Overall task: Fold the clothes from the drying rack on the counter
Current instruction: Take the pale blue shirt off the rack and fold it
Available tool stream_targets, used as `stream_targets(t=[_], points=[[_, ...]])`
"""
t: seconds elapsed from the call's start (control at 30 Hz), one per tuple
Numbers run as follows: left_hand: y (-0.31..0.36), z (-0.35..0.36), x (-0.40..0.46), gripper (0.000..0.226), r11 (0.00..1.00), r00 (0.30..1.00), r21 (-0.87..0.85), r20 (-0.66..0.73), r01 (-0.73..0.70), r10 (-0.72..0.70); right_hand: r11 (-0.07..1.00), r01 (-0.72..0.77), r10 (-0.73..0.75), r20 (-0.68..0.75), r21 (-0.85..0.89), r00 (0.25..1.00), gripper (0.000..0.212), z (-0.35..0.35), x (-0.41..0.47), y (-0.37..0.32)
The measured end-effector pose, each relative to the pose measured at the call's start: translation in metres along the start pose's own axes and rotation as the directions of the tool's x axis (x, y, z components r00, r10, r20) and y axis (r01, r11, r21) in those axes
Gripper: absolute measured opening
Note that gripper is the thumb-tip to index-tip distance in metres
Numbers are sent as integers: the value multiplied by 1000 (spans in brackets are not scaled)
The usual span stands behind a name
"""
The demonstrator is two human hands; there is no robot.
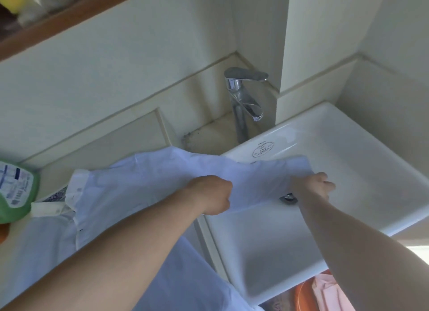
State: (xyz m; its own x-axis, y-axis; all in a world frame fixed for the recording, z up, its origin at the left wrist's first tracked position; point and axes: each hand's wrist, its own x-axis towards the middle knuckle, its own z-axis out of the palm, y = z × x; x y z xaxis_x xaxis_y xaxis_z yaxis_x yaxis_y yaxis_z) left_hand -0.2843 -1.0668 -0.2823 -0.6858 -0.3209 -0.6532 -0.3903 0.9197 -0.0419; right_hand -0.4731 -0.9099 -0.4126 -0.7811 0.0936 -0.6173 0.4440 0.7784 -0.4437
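Head view. The shirt (130, 194) lies spread on the counter (209, 136) to the left of the sink (348, 153), with its far end reaching out over the sink rim and basin. Your left hand (210, 194) is closed in a fist on the cloth just left of the sink. Your right hand (313, 186) has its fingers curled round the shirt's edge over the basin, directly above the drain (288, 198).

Hazards from this position:
- The stretch of cloth between your hands hangs over the basin without support. If either hand slackens, that end is likely to drop into the sink and may pick up any water left there.
- The tap (246, 95) stands behind the sink, near the cloth's back edge. A lift or swing toward it could snag the fabric on the spout.
- The green bottle (16, 192) stands far left of the sink, beside the collar. A wide fold toward it could knock it.

Limits of the view:
- Both forearms cover much of the shirt, so the sleeves and front cannot be traced.
- The fingertips of both hands are hidden under the cloth or behind the knuckles.
- Whether the basin is wet cannot be determined.
- The drying rack is out of view.
- The objects below the sink, orange and pink, are cut off and cannot be identified.
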Motion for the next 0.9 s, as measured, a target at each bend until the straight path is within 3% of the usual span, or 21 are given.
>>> stream_targets(t=[0.07,0.13,0.23,0.27,0.37,0.47,0.53,0.63,0.73,0.83,0.9], points=[[-4,6,8,32,985,989,170,-146,6,19,991,-44,41,26,128,999,52,3,6,3],[-11,15,12,40,957,998,286,-43,56,-46,991,-17,10,46,135,999,50,1,13,5],[-19,37,14,39,924,972,372,170,90,-163,992,39,-56,150,117,987,1,-10,13,6],[-20,40,12,37,928,976,363,155,85,-151,989,55,-77,168,135,983,12,-10,11,5],[-17,34,5,37,985,994,147,-81,91,-80,962,26,-76,173,273,982,17,-10,-4,-1],[-18,22,-2,27,968,926,-247,-354,46,-134,896,13,-124,222,444,967,20,-8,-35,-21],[-25,12,-7,23,867,888,-494,-371,58,-271,888,111,-242,248,446,938,18,-5,-61,-38],[-47,-5,-15,24,684,844,-720,-292,116,-450,861,347,-454,255,371,854,21,3,-108,-62],[-63,-12,-30,20,308,820,-951,-159,23,-550,798,470,-584,290,377,758,10,17,-157,-80],[-76,-11,-54,33,10,807,-1000,9,18,-591,724,604,-689,365,332,626,2,38,-203,-92],[-83,-8,-69,45,-79,833,-995,90,56,-546,643,705,-745,457,299,486,11,47,-231,-94]])
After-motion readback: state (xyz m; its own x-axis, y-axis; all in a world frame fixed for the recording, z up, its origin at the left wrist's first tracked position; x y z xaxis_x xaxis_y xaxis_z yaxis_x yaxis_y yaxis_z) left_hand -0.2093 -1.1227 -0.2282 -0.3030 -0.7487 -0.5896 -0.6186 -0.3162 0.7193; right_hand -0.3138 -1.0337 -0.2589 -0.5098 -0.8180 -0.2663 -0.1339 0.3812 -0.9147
